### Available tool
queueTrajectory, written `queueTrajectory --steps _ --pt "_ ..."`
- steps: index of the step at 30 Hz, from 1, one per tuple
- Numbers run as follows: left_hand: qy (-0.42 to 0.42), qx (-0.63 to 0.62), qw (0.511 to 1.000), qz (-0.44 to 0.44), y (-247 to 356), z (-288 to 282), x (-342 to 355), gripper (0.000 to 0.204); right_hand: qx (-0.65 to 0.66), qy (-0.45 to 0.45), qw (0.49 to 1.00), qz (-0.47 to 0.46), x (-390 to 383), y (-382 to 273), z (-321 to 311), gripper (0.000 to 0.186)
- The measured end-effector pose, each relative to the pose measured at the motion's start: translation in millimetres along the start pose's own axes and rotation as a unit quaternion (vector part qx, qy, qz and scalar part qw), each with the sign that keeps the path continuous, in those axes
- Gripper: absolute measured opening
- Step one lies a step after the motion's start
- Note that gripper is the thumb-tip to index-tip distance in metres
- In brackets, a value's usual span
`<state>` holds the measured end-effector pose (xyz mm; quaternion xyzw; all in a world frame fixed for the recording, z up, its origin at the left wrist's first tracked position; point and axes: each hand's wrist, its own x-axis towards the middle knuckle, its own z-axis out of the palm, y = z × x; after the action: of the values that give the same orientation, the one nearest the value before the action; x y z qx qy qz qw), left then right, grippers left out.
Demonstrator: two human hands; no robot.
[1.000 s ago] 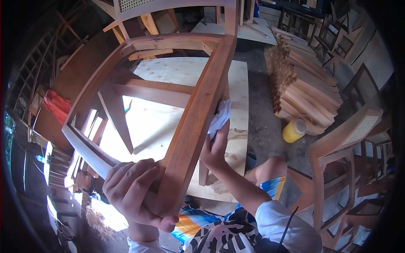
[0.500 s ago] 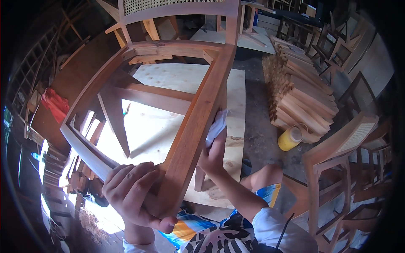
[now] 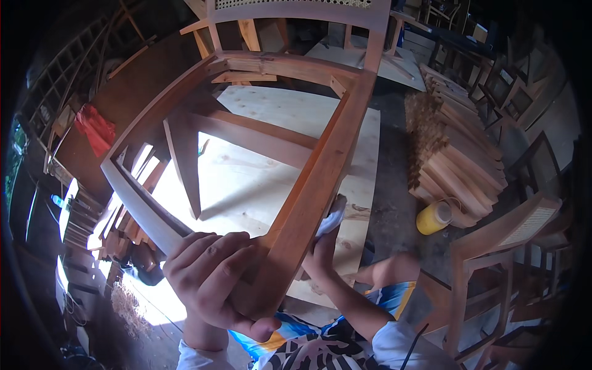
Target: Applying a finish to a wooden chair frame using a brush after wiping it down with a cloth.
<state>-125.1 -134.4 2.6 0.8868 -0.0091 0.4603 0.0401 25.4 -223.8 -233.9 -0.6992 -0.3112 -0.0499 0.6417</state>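
A wooden chair frame point(image 3: 306, 208) with an open seat stands tilted before me, and the woven cane of its backrest point(image 3: 296, 5) shows at the top edge. Wrapped over the near front corner of the seat frame is my left hand point(image 3: 209, 279), thumb on the near side. My right hand point(image 3: 320, 256) is at the outer face of the right side rail, closed on a white folded sheet point(image 3: 333, 216) pressed to the wood. Whether the sheet is cloth or abrasive paper I cannot tell. The rail partly hides the right fingers.
Under the chair lies a pale plywood sheet point(image 3: 246, 179). A stack of wooden pieces point(image 3: 459, 160) and a yellow container point(image 3: 433, 218) stand to the right. Another chair frame point(image 3: 459, 296) is at near right. Wood offcuts point(image 3: 120, 231) and a red cloth point(image 3: 95, 128) are at left.
My right hand has slid with the white sheet along the rail toward me, nearer the front corner. My left hand keeps its grip. The whole view has shifted slightly.
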Motion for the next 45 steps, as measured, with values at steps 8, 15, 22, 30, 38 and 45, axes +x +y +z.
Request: queueTrajectory --steps 8,15,22,30,38,45 --pt "0.008 -0.014 1.0 -0.004 0.5 -1.5 -2.0 0.078 0.235 0.039 0.967 0.09 -1.8 21.9 13.5 0.08" --pt "-0.005 -0.02 1.0 -0.018 -0.8 -4.1 -1.6 0.073 -0.029 -0.07 0.996 0.056 -48.3 36.2 3.0 0.087" --pt "0.004 -0.015 1.0 -0.022 -2.5 -7.7 -3.3 0.068 0.047 -0.006 0.993 0.11 7.4 20.9 5.3 0.099" --pt "-0.02 -0.027 0.999 -0.016 -7.3 -4.6 -9.0 0.074 0.003 -0.09 0.987 0.135 -81.5 32.5 13.2 0.085" --pt "-0.02 -0.043 0.999 -0.021 0.9 -15.4 -0.3 0.064 0.074 0.036 0.986 0.144 28.4 3.5 -1.4 0.084" --pt "0.012 -0.046 0.998 -0.031 0.1 -7.8 0.8 0.065 0.044 0.04 0.971 0.231 -47.8 128.6 -3.1 0.07"
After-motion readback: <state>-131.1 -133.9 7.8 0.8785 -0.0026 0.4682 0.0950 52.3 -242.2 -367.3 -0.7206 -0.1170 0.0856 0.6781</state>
